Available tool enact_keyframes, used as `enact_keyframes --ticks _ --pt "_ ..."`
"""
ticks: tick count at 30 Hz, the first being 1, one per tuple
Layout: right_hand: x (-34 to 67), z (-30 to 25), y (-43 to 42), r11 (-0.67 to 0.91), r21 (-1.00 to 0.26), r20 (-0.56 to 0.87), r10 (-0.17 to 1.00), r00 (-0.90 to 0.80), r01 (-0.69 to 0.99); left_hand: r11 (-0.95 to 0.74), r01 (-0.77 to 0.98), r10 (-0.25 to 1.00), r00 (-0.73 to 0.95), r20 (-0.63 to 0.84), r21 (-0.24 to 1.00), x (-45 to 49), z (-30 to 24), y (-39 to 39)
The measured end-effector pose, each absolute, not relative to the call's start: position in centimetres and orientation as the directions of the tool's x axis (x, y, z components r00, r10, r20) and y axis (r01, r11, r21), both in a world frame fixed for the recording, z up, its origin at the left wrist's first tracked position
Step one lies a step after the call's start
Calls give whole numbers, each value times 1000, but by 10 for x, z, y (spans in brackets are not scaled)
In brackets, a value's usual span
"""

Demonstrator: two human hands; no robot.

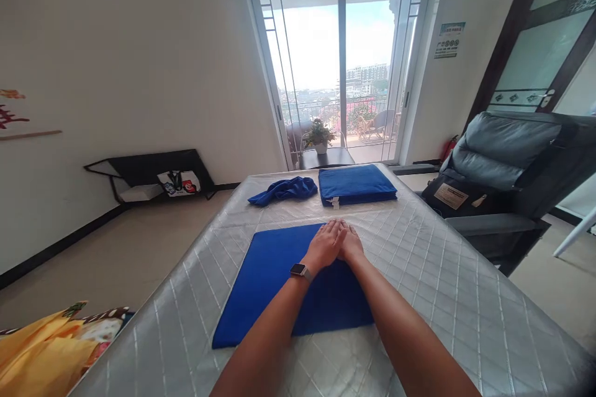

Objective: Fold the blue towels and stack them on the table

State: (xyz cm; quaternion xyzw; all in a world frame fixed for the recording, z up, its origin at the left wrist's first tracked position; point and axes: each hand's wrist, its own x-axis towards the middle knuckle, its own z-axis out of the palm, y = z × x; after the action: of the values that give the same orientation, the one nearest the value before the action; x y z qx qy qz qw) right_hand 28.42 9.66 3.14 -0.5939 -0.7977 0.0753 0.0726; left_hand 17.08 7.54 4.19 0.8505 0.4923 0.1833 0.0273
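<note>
A blue cloth point(274, 279), folded into a flat rectangle, lies on the quilted silver mattress point(419, 298). My left hand point(326, 243), with a watch point(300, 270) on its wrist, rests flat near the cloth's far right corner. Right beside it, touching it, is my right hand point(351, 242), fingers stretched forward at the cloth's far edge. Both hands are open, and neither grips anything. Farther back sit a stack of folded blue cloths point(356, 183) with a white tag and a crumpled blue cloth point(284, 190).
A grey recliner point(503, 155) with a black bag on it stands to the right. Yellow patterned fabric point(46, 353) lies at the lower left. Beyond the mattress, a potted plant point(319, 135) stands on a chair before the sliding glass door point(342, 62).
</note>
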Motion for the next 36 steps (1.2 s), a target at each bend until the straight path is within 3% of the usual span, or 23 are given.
enact_keyframes --ticks 3,7,17,24,30,36 --pt "285 28 98 287 -193 33 958 -287 938 -460 845 882 402 244 271 174 23 96" --pt "280 26 101 241 -235 49 971 -236 942 -408 885 910 374 182 222 141 13 94" --pt "275 28 102 198 -261 45 980 -193 945 -8 993 994 -5 107 119 -20 14 75" --pt "272 33 97 200 -223 62 980 -191 954 24 993 992 -38 120 119 -31 18 67" --pt "272 43 70 241 -166 196 958 -207 956 14 994 988 -30 154 107 -28 19 66" --pt "281 34 47 250 -228 35 968 -249 941 13 995 992 -25 126 96 -35 11 71"
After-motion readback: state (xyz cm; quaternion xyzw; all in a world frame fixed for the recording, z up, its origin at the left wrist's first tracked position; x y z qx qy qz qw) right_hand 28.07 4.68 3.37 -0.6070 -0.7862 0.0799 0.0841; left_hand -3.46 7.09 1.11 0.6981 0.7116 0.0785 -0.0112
